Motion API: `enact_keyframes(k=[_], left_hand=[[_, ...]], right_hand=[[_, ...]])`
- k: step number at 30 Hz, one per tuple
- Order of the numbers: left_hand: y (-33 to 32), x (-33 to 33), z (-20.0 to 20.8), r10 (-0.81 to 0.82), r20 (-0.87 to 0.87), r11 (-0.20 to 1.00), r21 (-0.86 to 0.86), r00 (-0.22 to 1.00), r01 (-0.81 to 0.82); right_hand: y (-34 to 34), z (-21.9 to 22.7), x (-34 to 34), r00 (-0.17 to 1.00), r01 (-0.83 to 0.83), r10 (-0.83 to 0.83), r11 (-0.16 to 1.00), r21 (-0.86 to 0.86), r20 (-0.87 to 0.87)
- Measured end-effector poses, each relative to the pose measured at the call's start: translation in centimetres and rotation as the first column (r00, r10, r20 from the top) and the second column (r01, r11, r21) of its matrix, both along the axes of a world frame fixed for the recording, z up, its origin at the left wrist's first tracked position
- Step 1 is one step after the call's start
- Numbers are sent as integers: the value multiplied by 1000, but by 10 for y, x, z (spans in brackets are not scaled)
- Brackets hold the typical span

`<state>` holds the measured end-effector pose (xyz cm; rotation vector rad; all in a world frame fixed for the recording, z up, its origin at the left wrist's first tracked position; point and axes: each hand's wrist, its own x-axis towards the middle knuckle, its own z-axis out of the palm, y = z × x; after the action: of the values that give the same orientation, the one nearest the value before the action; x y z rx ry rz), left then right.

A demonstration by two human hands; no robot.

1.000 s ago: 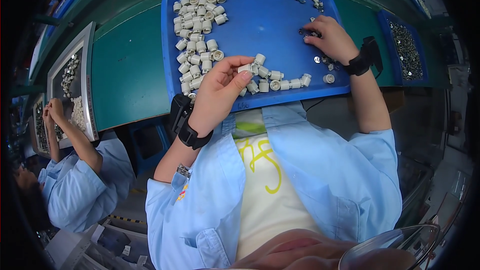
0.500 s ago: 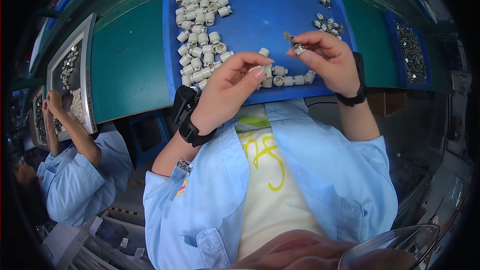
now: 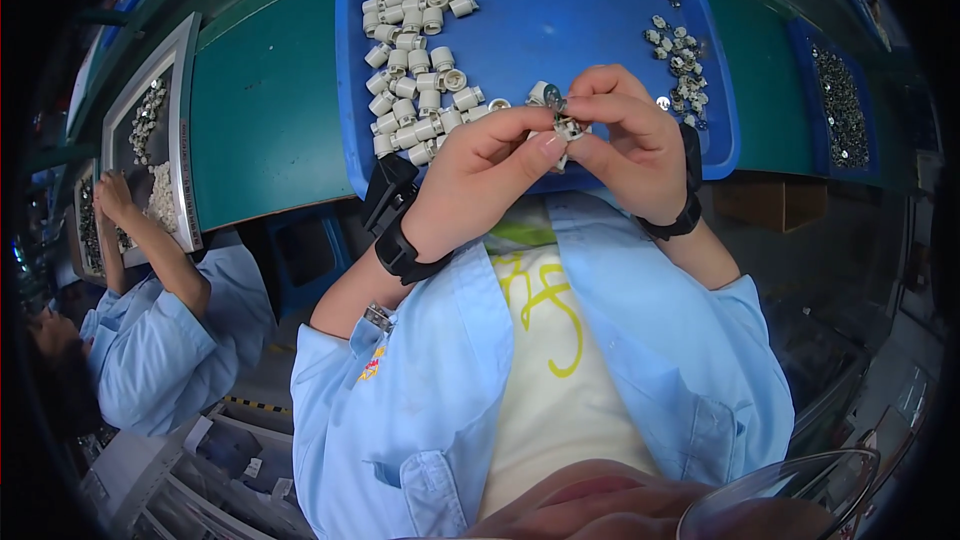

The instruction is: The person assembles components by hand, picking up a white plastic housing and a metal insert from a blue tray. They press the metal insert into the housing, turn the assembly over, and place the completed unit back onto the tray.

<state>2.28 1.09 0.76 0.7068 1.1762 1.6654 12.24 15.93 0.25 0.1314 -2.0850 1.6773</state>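
Over the near edge of a blue tray, my two hands meet. My left hand is closed, thumb and fingers pinching a white ceramic lamp socket that is mostly covered. Pinched in my right hand is a small metal contact piece with a round disc, held against the socket's upper end. Fingers hide where the two parts meet. Many white sockets lie along the tray's left side. Small white-and-metal contact pieces are heaped along its right side.
A blue bin of small metal parts stands at the right of the green table. At the left, a co-worker's hands are over a metal-framed tray of parts. An open cardboard box sits below the table edge.
My right hand has moved left and down, bringing the metal contact piece to the socket in my left hand. The hands were apart before. The view has shifted slightly.
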Motion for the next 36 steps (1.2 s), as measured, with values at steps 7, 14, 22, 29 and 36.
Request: enact_keyframes(k=[7,14,22,29,36], left_hand=[[1,3,-8,124,-143,992,36,982,-120],[1,1,-2,110,-56,994,23,992,-108],[-1,-1,-7,132,-44,991,32,990,-130],[-1,-1,-6,131,-50,991,-25,990,-133],[2,1,-8,161,-8,985,-54,987,-162]], right_hand=[[-1,6,-1,996,-49,60,988,-149,70],[-8,3,-7,996,-85,84,968,-234,-12],[-8,7,-2,999,41,-41,999,25,-6],[-7,11,-2,991,135,-124,951,279,-57],[-14,11,-3,958,275,-213,876,397,-194]])
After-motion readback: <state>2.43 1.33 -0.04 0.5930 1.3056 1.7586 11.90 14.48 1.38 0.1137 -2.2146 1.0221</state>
